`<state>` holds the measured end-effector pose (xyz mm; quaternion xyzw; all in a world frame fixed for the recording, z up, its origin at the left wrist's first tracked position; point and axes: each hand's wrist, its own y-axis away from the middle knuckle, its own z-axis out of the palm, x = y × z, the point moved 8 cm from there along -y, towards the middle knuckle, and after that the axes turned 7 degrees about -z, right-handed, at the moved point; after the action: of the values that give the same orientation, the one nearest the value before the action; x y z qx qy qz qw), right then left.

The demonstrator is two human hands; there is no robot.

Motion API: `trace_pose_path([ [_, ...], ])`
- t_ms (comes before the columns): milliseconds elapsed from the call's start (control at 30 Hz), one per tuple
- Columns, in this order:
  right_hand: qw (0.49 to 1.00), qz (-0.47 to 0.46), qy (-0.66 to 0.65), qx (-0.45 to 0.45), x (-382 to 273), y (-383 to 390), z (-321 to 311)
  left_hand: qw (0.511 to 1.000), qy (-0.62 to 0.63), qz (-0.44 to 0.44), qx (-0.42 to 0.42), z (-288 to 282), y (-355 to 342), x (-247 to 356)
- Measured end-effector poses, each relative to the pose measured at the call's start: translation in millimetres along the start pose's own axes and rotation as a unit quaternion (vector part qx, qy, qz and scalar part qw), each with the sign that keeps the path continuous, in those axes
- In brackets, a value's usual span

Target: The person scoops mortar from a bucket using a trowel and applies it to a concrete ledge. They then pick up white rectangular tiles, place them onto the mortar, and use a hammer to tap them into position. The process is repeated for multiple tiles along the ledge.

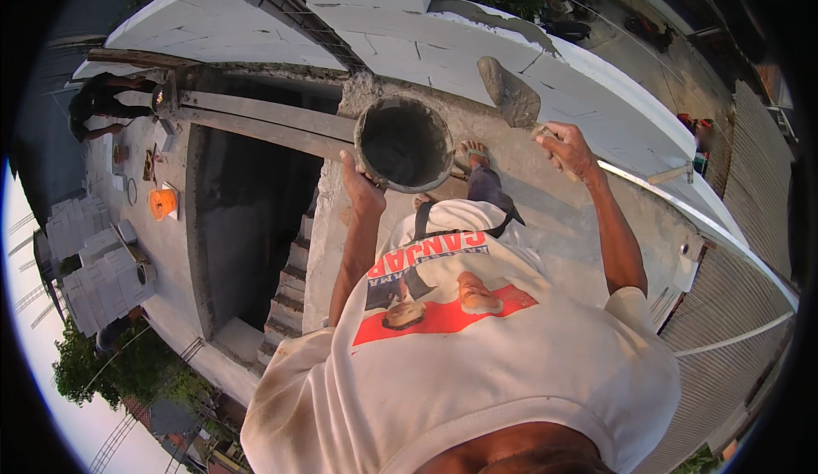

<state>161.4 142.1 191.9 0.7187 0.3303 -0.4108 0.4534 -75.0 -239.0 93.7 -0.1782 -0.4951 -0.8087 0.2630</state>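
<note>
My left hand grips the near left side of a round, mortar-smeared bucket, holding it up in front of me. The bucket's inside is dark grey, and I cannot tell how much mortar lies at its bottom. To the right, my right hand is closed round the handle of a trowel. Grey mortar coats the trowel's blade, which points up and left, apart from the bucket. Just beyond the trowel runs a wall of white blocks, with a strip of grey mortar along part of its top.
Left of me drops a dark stairwell with rough steps; long planks span it. Across it a person bends over, near an orange bucket and stacked white blocks. A hammer-like tool lies by the wall at right.
</note>
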Motion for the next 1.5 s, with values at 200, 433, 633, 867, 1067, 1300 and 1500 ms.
trace_pose_path([
  [200,0.959,-0.094,0.235,0.129,-20,-13,-122,0.981,0.103,-0.046,-0.16,-84,-17,-27],
  [433,0.766,-0.102,0.587,0.243,-5,-11,-144,0.987,0.087,-0.046,0.124,-89,19,-35],
  [633,0.73,-0.081,0.615,0.286,11,23,-144,0.985,0.125,-0.025,0.118,-116,22,-42],
  [867,0.946,0.055,0.123,0.295,10,0,-91,0.986,0.119,-0.05,0.107,-102,6,-37],
  [1067,0.952,0.122,-0.104,0.26,-34,-34,-42,0.994,0.085,-0.064,0.035,-89,-17,-28],
  [1300,0.934,0.189,-0.048,0.299,2,2,-91,0.997,0.05,-0.05,-0.029,-47,-14,-23],
  [1500,0.899,0.12,-0.215,0.363,54,37,-117,0.998,0.036,-0.042,-0.005,-42,-18,-20],
])
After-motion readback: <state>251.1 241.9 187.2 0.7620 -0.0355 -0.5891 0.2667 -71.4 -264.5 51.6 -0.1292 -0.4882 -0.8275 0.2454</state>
